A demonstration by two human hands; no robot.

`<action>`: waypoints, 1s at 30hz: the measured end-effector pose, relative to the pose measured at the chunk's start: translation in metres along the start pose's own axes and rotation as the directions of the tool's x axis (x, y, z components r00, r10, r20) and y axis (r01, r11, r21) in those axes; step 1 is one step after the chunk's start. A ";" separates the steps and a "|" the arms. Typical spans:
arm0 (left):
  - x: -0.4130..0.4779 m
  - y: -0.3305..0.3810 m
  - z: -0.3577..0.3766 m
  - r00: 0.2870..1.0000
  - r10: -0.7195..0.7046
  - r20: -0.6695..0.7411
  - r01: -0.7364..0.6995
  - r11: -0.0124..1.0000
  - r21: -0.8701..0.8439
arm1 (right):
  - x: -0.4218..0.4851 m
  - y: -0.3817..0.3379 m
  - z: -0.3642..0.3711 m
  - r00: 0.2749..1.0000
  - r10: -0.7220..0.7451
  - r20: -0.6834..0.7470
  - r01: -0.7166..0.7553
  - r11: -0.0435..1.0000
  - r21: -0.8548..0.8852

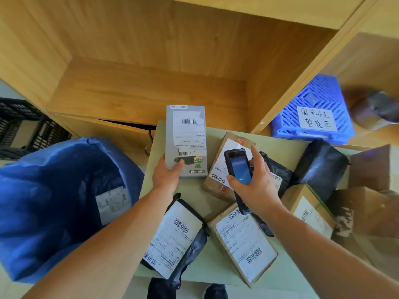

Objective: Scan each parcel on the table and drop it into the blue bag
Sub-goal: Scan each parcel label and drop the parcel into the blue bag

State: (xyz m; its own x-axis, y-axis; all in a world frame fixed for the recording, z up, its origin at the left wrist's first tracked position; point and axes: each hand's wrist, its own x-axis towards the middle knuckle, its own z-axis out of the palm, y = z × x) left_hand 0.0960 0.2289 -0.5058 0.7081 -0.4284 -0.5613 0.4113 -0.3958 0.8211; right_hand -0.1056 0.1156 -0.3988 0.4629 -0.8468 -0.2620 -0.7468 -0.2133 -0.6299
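Observation:
My left hand (167, 174) grips the lower edge of a grey box parcel (185, 134) and holds it upright above the table's left part, its white label facing me. My right hand (255, 184) holds a black handheld scanner (238, 169) with a lit blue screen, just right of the grey box. The blue bag (54, 190) stands open at the left of the table, with one labelled parcel (112, 203) inside. On the pale green table (194, 193) lie a black poly-bag parcel (177, 238), a brown carton (244, 240) and several more parcels.
A wooden shelf unit (151, 83) rises behind the table. A blue plastic crate (313, 111) with a handwritten label sits at the back right, a black crate (23, 126) at the far left. Brown boxes (371, 167) and a black bag parcel (319, 167) crowd the table's right side.

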 end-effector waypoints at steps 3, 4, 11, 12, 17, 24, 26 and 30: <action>-0.004 -0.003 -0.005 0.997 0.073 -0.027 -0.069 0.991 0.117 | 0.000 -0.016 -0.004 0.999 -0.031 0.039 0.032 0.999 -0.025; -0.013 0.003 -0.007 0.993 0.116 -0.038 -0.108 0.981 0.163 | 0.000 -0.022 -0.005 0.998 -0.033 0.059 0.036 0.998 -0.043; -0.043 0.023 -0.016 0.877 0.471 -0.090 -0.407 0.831 0.379 | -0.004 -0.066 -0.016 0.985 -0.035 0.170 0.070 0.976 -0.206; -0.045 0.025 -0.018 0.860 0.502 -0.087 -0.434 0.811 0.393 | -0.004 -0.071 -0.018 0.984 -0.034 0.175 0.073 0.973 -0.220; -0.045 0.030 -0.027 0.827 0.552 -0.101 -0.471 0.781 0.411 | -0.006 -0.083 -0.023 0.978 -0.015 0.208 0.069 0.964 -0.256; -0.047 0.022 -0.042 0.869 0.461 -0.180 -0.387 0.859 0.334 | -0.016 -0.090 -0.014 0.979 -0.034 0.200 0.075 0.977 -0.200; -0.052 0.020 -0.048 0.905 0.357 -0.232 -0.304 0.923 0.236 | -0.019 -0.093 -0.009 0.979 -0.058 0.193 0.093 0.980 -0.178; -0.056 0.012 -0.065 0.937 0.115 -0.330 -0.141 0.988 -0.057 | -0.025 -0.108 0.001 0.975 -0.089 0.204 0.119 0.983 -0.137</action>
State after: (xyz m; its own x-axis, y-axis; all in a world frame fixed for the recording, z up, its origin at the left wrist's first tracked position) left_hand 0.0990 0.3012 -0.4572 0.9001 -0.1784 -0.3975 0.3394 -0.2848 0.8965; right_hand -0.0360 0.1606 -0.3244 0.6156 -0.7068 -0.3485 -0.7447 -0.3771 -0.5507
